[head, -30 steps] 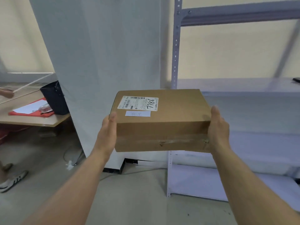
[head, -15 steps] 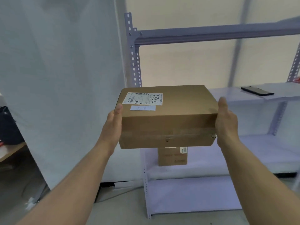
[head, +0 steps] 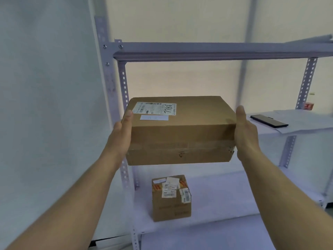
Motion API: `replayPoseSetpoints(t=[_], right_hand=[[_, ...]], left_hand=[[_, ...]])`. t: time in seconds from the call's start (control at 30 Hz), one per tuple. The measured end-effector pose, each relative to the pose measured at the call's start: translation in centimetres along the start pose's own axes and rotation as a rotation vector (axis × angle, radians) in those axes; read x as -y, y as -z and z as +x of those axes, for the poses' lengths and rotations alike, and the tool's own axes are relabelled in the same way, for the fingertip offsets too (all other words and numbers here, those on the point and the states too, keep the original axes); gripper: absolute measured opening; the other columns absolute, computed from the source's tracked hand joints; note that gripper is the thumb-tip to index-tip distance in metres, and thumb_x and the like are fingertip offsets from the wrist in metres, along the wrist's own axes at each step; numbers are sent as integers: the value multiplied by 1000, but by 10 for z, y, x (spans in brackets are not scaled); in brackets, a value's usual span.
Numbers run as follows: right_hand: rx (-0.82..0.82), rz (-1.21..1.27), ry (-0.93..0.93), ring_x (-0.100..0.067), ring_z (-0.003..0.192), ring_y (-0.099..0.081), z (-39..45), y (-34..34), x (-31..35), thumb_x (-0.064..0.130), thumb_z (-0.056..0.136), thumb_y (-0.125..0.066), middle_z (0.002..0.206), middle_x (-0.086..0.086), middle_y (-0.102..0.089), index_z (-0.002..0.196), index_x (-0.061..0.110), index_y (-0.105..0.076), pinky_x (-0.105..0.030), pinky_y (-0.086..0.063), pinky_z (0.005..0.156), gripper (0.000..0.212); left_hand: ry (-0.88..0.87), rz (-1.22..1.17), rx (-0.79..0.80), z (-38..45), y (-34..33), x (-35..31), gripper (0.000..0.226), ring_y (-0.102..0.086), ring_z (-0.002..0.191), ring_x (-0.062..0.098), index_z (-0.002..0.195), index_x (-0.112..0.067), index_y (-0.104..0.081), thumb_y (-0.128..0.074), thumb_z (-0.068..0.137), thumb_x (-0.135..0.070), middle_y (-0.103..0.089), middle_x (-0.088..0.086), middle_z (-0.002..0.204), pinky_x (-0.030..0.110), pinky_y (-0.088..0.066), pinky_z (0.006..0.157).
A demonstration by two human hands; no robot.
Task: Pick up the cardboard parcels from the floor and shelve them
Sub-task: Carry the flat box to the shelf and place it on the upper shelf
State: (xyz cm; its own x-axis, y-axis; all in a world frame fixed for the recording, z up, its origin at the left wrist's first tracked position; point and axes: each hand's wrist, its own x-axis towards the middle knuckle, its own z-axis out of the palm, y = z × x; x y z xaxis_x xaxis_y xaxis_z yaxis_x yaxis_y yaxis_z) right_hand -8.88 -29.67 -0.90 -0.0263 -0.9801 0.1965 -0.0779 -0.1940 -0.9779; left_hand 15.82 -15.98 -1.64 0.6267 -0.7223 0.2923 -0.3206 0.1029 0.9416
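I hold a large brown cardboard parcel [head: 182,130] in the air in front of the metal shelving unit [head: 198,51]. A white shipping label with handwritten digits sits on its top near the left end. My left hand [head: 122,134] presses flat against its left end and my right hand [head: 246,134] against its right end. The parcel hangs level with the middle shelf board, at that board's left part. Below it, a smaller cardboard parcel [head: 171,199] with several stickers stands on the lower shelf board [head: 225,195].
A black flat device [head: 269,120] lies on white paper [head: 306,121] on the middle shelf to the right. A small red item [head: 309,106] stands behind it. A pale curtain [head: 50,105] hangs at the left beside the perforated shelf post [head: 124,109].
My view has swung right, from the desk area onto the shelving. The parcel, gripped in both hands, has come up in front of the middle shelf, and the smaller parcel below has come into sight.
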Motion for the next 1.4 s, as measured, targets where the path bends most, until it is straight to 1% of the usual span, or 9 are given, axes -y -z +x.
replayPoseSetpoints(t=[0.1,0.27,0.43,0.5,0.6,0.73,0.9,1.23,1.4], right_hand=[[5,6,6,-25,86,-46,29,-9,-1,64,89,-24,86,-1,-51,72,23,-48,-39,-37,79,50],[33,-30,17,-28,99,-49,76,-25,-10,65,89,-25,107,-8,-54,97,17,-50,-44,-39,90,55],[130,-41,-11,-28,101,-51,116,-47,-28,68,85,-31,111,-6,-57,102,15,-59,-42,-39,83,62],[150,-56,0,-30,102,-53,130,-53,-33,68,84,-35,111,-9,-59,104,12,-58,-44,-42,88,64],[212,-66,38,-26,98,-53,146,-55,-40,59,83,-49,114,-7,-59,116,10,-55,-35,-41,74,60],[419,-93,135,-22,111,-56,157,-46,-65,43,67,-75,125,3,-58,134,23,-43,-37,-48,85,77],[519,-225,164,-26,117,-52,175,-52,-96,28,70,-79,133,-1,-51,141,23,-30,-47,-46,99,87],[519,-239,196,-19,106,-48,221,-88,-99,22,71,-78,123,3,-50,140,21,-31,-31,-40,90,84],[516,-257,202,-20,106,-48,229,-94,-101,22,72,-78,125,-1,-51,139,17,-32,-33,-40,89,82]], left_hand=[[-1,-3,16,30,-12,3,96,-58,118,16,133,-31,-53,-25,62,-90,-63,-4,127,33,-43,97],[61,43,7,69,-29,14,111,-54,123,19,136,-34,-49,-23,51,-99,-59,-4,133,40,-40,104],[143,92,-35,95,-43,28,117,-55,121,22,139,-30,-45,-25,48,-100,-58,-1,134,35,-42,89],[158,86,-47,100,-50,29,104,-55,116,21,139,-26,-43,-34,59,-92,-57,-2,131,34,-38,87],[155,85,-60,107,-54,31,74,-53,107,18,140,-21,-34,-61,82,-57,-52,-2,126,32,-39,87],[170,210,-28,104,-51,54,86,-51,125,27,147,-22,-23,-75,79,-27,-48,4,143,45,-44,104],[165,335,-18,104,-57,72,90,-51,125,28,150,-24,-14,-72,81,-29,-44,6,146,45,-49,99],[154,372,-53,149,-70,77,89,-46,132,34,150,-19,-13,-70,82,-30,-39,11,150,46,-40,106],[160,380,-44,158,-70,80,89,-46,132,34,150,-20,-12,-69,83,-32,-38,10,151,47,-40,106]])
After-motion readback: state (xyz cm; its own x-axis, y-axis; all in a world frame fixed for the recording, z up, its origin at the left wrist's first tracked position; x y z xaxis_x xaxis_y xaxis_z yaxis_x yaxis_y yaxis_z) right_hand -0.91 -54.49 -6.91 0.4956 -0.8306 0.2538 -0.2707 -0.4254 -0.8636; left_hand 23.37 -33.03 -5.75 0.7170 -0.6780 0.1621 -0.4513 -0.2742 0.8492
